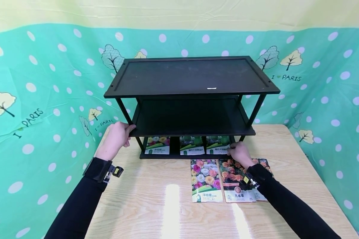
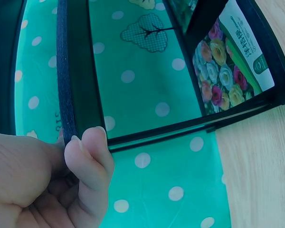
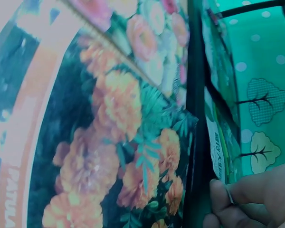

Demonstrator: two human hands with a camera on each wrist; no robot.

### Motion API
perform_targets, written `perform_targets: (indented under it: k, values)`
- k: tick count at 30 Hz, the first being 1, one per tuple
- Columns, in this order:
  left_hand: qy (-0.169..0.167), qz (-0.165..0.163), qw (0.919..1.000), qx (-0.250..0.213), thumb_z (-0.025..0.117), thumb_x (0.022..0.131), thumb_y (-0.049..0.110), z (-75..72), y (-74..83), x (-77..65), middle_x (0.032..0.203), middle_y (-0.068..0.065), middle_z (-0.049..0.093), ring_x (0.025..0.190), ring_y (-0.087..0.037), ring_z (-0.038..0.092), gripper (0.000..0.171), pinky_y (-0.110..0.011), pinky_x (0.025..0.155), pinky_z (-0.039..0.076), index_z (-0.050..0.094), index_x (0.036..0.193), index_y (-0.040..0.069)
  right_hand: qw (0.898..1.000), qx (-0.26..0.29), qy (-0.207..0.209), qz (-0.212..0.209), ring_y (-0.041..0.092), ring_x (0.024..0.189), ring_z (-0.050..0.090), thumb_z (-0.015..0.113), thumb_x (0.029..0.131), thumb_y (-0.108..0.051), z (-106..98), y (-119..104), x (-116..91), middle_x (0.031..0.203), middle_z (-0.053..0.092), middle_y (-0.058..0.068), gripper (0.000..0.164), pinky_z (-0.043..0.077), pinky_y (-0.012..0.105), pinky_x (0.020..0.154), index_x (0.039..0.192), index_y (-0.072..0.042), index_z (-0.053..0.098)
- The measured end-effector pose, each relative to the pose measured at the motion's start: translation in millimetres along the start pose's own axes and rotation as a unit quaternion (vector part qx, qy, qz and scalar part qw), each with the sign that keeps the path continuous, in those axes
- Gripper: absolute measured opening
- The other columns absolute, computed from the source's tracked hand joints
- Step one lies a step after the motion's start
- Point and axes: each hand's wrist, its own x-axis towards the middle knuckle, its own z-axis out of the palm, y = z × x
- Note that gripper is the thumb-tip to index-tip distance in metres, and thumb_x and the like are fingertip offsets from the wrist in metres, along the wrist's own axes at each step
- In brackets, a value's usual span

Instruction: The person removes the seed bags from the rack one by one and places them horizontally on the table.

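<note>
A black three-tier shelf point(image 1: 191, 76) stands on the table. My left hand point(image 1: 116, 137) grips the left front corner of its middle board point(image 1: 191, 116), thumb and fingers curled round the edge in the left wrist view. At the right end of the bottom board, my right hand point(image 1: 240, 154) pinches the edge of a green seed packet point(image 1: 216, 146). Thumb and finger meet on that packet in the right wrist view. A similar green seed packet point(image 1: 192, 146) lies to its left, and a flower seed packet point(image 1: 157, 146) lies at the left end.
In front of the shelf, a rose-coloured flower packet point(image 1: 207, 181) and an orange marigold packet point(image 1: 234, 179) lie on the wooden table point(image 1: 137, 202). Another orange-flower packet point(image 1: 263, 164) is partly under my right forearm. A green dotted cloth point(image 1: 57, 99) hangs around the table.
</note>
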Motion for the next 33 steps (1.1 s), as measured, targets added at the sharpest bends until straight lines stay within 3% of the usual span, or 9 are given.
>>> perform_targets:
  k: [3, 6, 23, 28, 33]
  values:
    - [0.002, 0.001, 1.0, -0.001, 0.052, 0.109, 0.013, -0.3, -0.1, -0.4, 0.053, -0.007, 0.06, 0.043, -0.017, 0.061, 0.03, -0.027, 0.048, 0.053, 0.075, 0.101, -0.004, 0.999, 0.033, 0.006, 0.038, 0.015, 0.055, 0.038, 0.062, 0.096, -0.003, -1, -2, 1, 0.079, 0.074, 0.021, 0.019, 0.028, 0.027, 0.055, 0.09, 0.009, 0.075]
    - [0.002, -0.001, 1.0, -0.002, 0.052, 0.109, 0.013, -0.6, -0.9, -0.4, 0.053, -0.007, 0.06, 0.043, -0.017, 0.061, 0.03, -0.027, 0.048, 0.053, 0.075, 0.101, -0.004, 0.996, 0.055, 0.014, 0.067, 0.017, 0.062, 0.043, 0.062, 0.099, -0.008, -3, -7, 0, 0.094, 0.076, 0.024, 0.025, 0.03, 0.028, 0.058, 0.111, 0.01, 0.074]
    - [0.001, -0.005, 1.0, 0.0, 0.052, 0.11, 0.016, -1.8, -2.5, -1.8, 0.053, -0.006, 0.061, 0.044, -0.016, 0.061, 0.034, -0.026, 0.049, 0.052, 0.075, 0.093, -0.002, 0.991, 0.096, 0.036, 0.088, 0.019, 0.066, 0.048, 0.057, 0.104, -0.013, -9, -32, -7, 0.105, 0.075, 0.024, 0.029, 0.031, 0.027, 0.053, 0.12, 0.006, 0.071]
    - [0.003, -0.005, 1.0, -0.005, 0.051, 0.11, 0.014, -2.0, -1.7, -2.4, 0.053, -0.007, 0.06, 0.043, -0.017, 0.061, 0.031, -0.026, 0.048, 0.052, 0.076, 0.1, -0.003, 0.986, 0.13, -0.013, 0.105, 0.026, 0.078, 0.055, 0.056, 0.106, -0.017, -5, -45, -17, 0.111, 0.072, 0.023, 0.033, 0.036, 0.029, 0.058, 0.128, 0.005, 0.066]
    - [0.003, -0.002, 1.0, 0.0, 0.051, 0.11, 0.015, 0.3, 0.0, -0.9, 0.053, -0.006, 0.06, 0.043, -0.016, 0.06, 0.031, -0.026, 0.048, 0.052, 0.076, 0.1, -0.002, 0.972, 0.183, -0.068, 0.129, 0.031, 0.098, 0.064, 0.056, 0.106, -0.017, 7, -63, -34, 0.115, 0.071, 0.023, 0.036, 0.051, 0.039, 0.079, 0.132, 0.007, 0.059]
